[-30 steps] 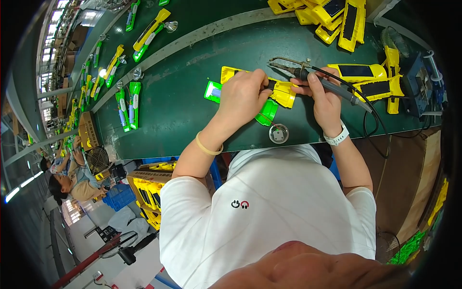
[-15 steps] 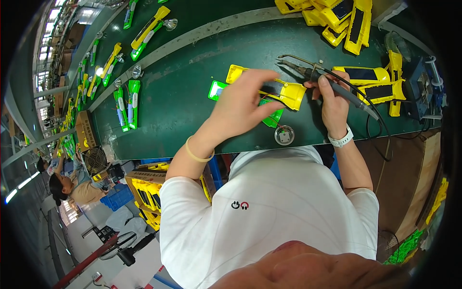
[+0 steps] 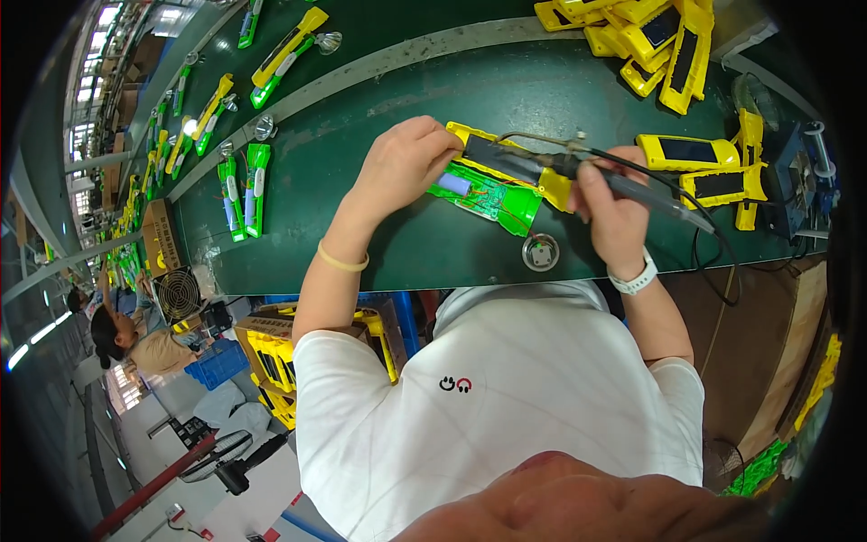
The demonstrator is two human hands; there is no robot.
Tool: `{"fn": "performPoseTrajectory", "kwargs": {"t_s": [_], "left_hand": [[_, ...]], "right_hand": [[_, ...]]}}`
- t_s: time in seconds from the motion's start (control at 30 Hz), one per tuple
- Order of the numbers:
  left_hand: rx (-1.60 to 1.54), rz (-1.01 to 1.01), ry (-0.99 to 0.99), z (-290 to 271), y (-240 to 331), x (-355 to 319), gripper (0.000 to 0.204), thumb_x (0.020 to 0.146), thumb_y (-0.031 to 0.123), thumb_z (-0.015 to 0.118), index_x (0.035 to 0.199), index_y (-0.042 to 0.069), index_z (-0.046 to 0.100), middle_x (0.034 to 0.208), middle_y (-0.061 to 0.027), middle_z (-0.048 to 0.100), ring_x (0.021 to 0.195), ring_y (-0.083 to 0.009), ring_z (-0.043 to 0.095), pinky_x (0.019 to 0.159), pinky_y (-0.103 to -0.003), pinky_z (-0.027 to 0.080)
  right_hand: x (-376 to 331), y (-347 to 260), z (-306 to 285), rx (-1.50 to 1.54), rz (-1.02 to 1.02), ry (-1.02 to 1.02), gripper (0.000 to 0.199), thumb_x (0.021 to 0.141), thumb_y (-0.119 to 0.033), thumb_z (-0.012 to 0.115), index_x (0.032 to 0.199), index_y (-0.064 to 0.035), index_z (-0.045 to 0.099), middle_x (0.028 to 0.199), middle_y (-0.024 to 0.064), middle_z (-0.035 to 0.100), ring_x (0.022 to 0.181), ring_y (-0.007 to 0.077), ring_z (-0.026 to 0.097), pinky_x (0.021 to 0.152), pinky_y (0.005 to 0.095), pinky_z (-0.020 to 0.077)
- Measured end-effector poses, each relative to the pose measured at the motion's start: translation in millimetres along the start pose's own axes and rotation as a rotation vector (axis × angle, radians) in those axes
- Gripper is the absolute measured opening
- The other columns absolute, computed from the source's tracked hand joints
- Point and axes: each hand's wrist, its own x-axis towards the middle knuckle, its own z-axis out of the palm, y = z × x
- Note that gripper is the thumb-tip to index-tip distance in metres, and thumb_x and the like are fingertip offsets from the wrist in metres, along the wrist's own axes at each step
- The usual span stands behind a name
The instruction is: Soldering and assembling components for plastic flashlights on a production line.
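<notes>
A yellow flashlight casing (image 3: 555,191) with a dark panel lies slanted in front of me. My left hand (image 3: 402,167) is closed at its left end, fingertips pinching that edge. Just below it lies the green casing half (image 3: 515,210), with a circuit board, thin wires and a lilac battery cell (image 3: 454,184) inside. A round silver lamp head (image 3: 541,253) rests beside its lower right end, near the table edge. My right hand (image 3: 619,212) grips a soldering iron (image 3: 646,191) by its handle. The iron's thin metal tube and tip reach left over the yellow casing.
Yellow casings (image 3: 664,50) are heaped at the far right, and a few more (image 3: 722,185) lie nearer. A blue box-shaped device (image 3: 787,172) stands at the right edge, with a black cable (image 3: 730,262) hanging nearby. Green flashlight halves (image 3: 256,190) lie left; a metal strip (image 3: 379,68) crosses the table.
My left hand has shifted left off the casing's middle to its left end, uncovering the green half and battery. My right hand has moved slightly down and left, bringing the iron over the yellow casing.
</notes>
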Motion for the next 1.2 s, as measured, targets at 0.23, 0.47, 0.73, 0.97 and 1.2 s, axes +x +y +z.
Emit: {"fn": "performPoseTrajectory", "kwargs": {"t_s": [0.23,0.47,0.73,0.97,1.2], "left_hand": [[-0.051,0.028,-0.193,-11,-5,6,0.014,0.07,0.001,0.066,0.083,0.004,0.062,0.091,-0.0081,0.051,0.081,-0.0239,0.056,0.069,-0.032,0.049],[-0.042,0.017,-0.198,-14,2,10,0.004,0.07,0.001,0.063,0.074,0.001,0.062,0.09,-0.0101,0.051,0.076,-0.0265,0.057,0.068,-0.034,0.048],[0.005,0.036,-0.303,-15,2,13,0.015,0.068,-0.001,0.065,0.081,0.003,0.06,0.096,-0.0084,0.049,0.079,-0.0251,0.056,0.068,-0.033,0.048],[-0.013,0.039,-0.293,-14,5,16,0.013,0.069,-0.001,0.064,0.081,0.003,0.06,0.096,-0.009,0.048,0.08,-0.026,0.056,0.068,-0.034,0.048],[0.018,0.071,-0.307,-19,9,15,0.014,0.069,-0.002,0.064,0.082,0.002,0.06,0.096,-0.0106,0.048,0.082,-0.0271,0.056,0.07,-0.033,0.048]], "right_hand": [[5,29,15,-0.152,0.028,-0.11,0.022,0.085,-0.003,0.058,0.094,-0.0027,0.039,0.074,0.0054,0.055,0.06,0.0098,0.056,0.056,0.0209,0.0456],[7,33,19,-0.199,0.02,-0.143,0.022,0.085,-0.004,0.059,0.094,-0.0027,0.039,0.076,0.0051,0.054,0.06,0.0094,0.055,0.056,0.0206,0.0448],[5,21,20,-0.096,0.068,-0.098,0.022,0.085,-0.008,0.061,0.093,-0.0021,0.041,0.073,0.0038,0.052,0.058,0.0076,0.053,0.051,0.0206,0.0427],[-11,-14,-51,-0.045,-0.247,0.212,0.023,0.093,-0.012,0.046,0.112,-0.0063,0.035,0.097,0.0208,0.058,0.07,0.0218,0.063,0.051,0.0252,0.0504],[0,-21,-105,-0.698,-0.275,0.08,0.038,0.095,-0.025,0.048,0.124,-0.0034,0.038,0.123,0.0128,0.045,0.111,0.0226,0.051,0.09,0.0378,0.0483]]}}
